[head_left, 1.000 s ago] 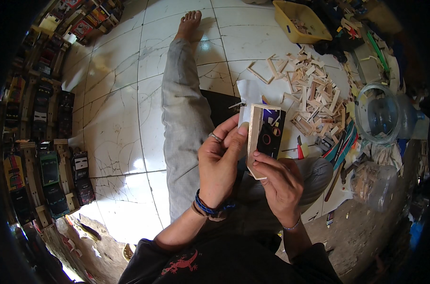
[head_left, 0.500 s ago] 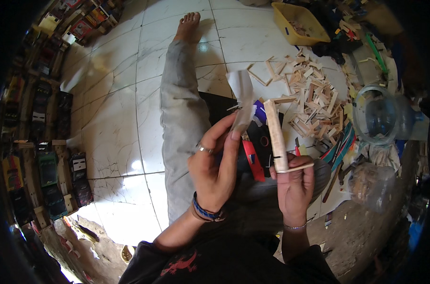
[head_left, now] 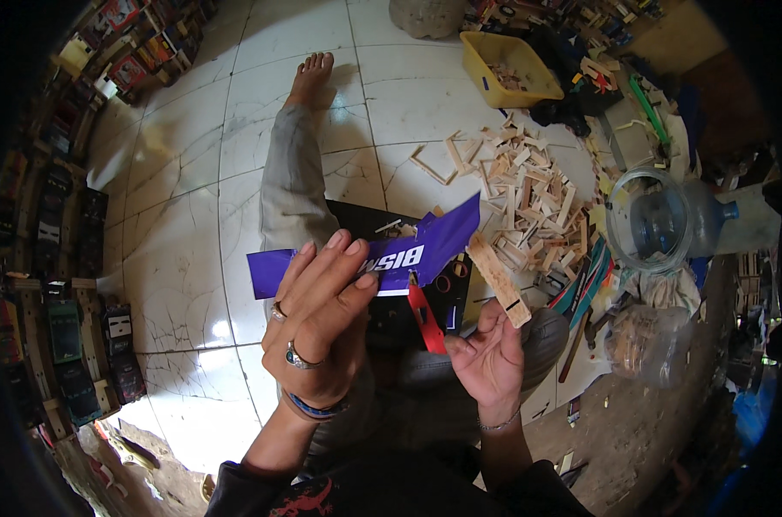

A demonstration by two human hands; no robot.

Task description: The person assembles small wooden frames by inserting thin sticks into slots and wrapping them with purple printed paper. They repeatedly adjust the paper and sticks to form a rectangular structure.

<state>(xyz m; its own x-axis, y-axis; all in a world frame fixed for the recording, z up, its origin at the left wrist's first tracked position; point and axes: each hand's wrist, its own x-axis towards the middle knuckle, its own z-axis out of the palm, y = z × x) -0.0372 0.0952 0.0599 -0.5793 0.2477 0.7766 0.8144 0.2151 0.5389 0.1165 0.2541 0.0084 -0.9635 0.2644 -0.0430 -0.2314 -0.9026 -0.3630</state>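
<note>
The purple strip [head_left: 365, 258] is now stretched out, pinched by the left hand [head_left: 317, 332]; the right hand [head_left: 486, 358] grips a wooden block [head_left: 498, 280] and a red cutter [head_left: 425, 314].

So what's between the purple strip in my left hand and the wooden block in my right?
In the head view, a red utility knife held in the right hand stands between the purple strip and the wooden block.

White tile floor [head_left: 193, 258], wood offcuts [head_left: 529, 185], yellow tray [head_left: 481, 65]

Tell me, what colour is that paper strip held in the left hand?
The paper strip is purple with white lettering, torn at its right end, pinched by the left hand; seen in the head view.
</note>
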